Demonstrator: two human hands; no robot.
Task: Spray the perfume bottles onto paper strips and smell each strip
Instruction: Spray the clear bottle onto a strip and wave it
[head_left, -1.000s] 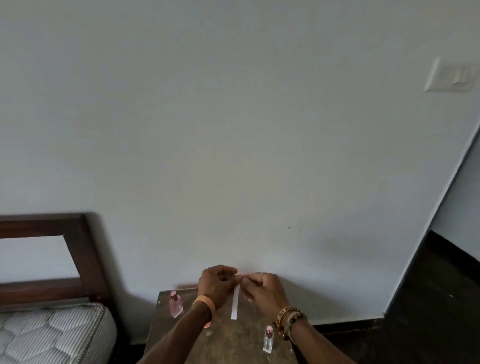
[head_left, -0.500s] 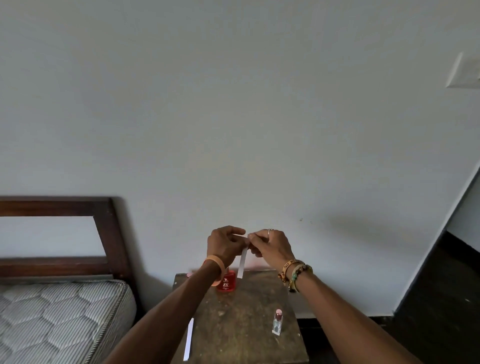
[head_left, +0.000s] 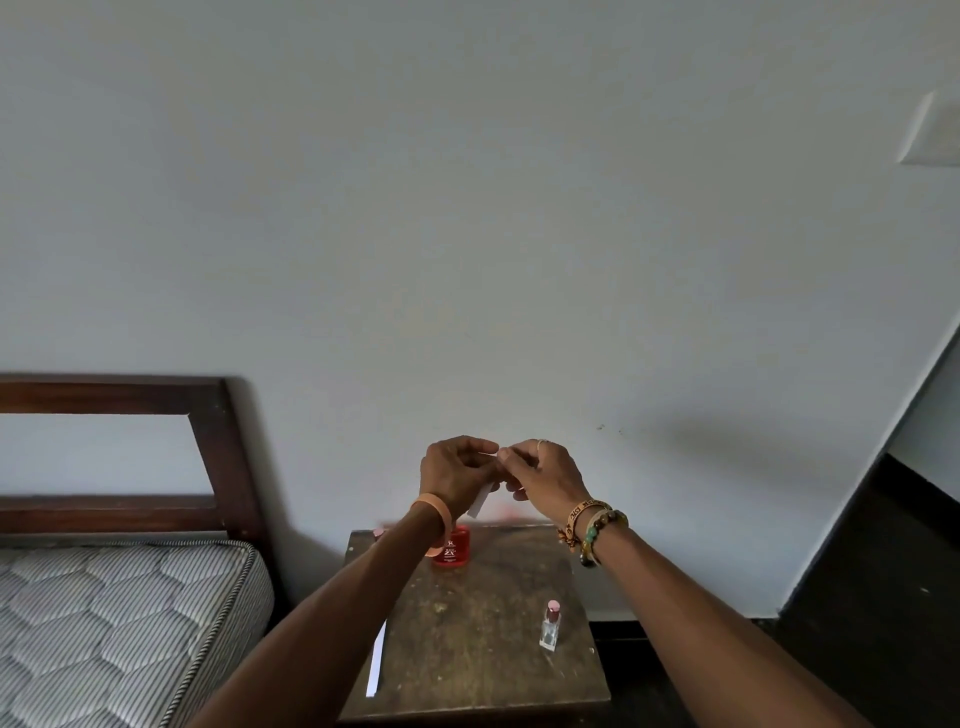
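Both hands have gone up a little since half a second ago, so the low end of the paper now hangs above the red bottle and not beside it. The left hand (head_left: 454, 475) and the right hand (head_left: 548, 480) meet in the air over the small, worn brown wooden table (head_left: 483, 649). Their fingers are curled, and the tips of both hands pinch the top end of one thin white paper strip (head_left: 482, 500). That strip hangs from the pinch with its long side going from 1 o'clock down to 7 o'clock, and its low end is free. From the pinch, the squat red glass perfume bottle (head_left: 453, 550) stands at 6 o'clock on the table, under the left wrist, so the left hand is nearer to it. A small clear glass bottle with a pink cap (head_left: 550, 629) stands at 5 o'clock, nearer the right arm. A second white paper strip (head_left: 376, 662) lies flat at the table's left edge, at 7 o'clock. I think one hand must let go next, either to reach down for a bottle or to bring the strip up to the nose.
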